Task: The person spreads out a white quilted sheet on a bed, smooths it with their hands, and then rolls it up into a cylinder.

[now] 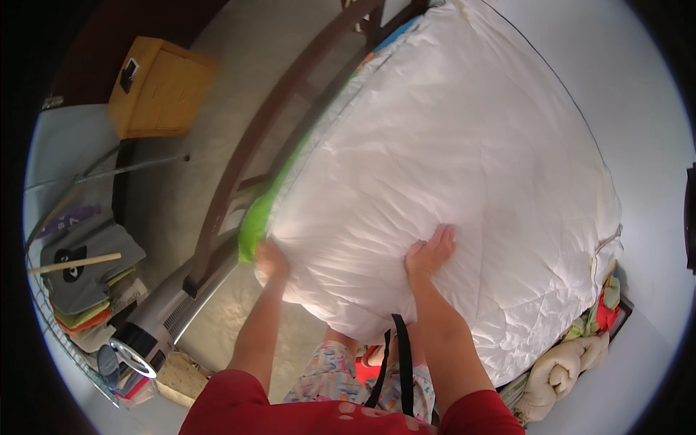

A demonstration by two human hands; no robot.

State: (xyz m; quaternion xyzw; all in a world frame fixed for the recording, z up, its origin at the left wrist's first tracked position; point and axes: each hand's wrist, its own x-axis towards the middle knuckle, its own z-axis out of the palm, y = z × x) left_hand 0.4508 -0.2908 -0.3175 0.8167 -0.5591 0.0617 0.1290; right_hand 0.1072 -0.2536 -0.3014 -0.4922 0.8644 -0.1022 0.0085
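Note:
A large white quilt (pixel 464 138) is spread over a bed and hangs over its near edge in front of me. My left hand (pixel 272 259) is closed on the quilt's near left corner, beside a bright green cloth (pixel 251 226) that shows from underneath. Creases fan out from that grip. Further right, my right hand (pixel 432 251) lies on top of the quilt with its fingers stretched out and thumb apart, pressing shallow folds into the fabric.
A dark wooden bed rail (pixel 250 156) runs along the left side. Beyond it stands a yellow wooden cabinet (pixel 163 88). A grey tower-shaped appliance (pixel 163 322) and a wire rack (pixel 61 337) are at lower left. A rolled beige cushion (pixel 558 375) lies at lower right by the wall.

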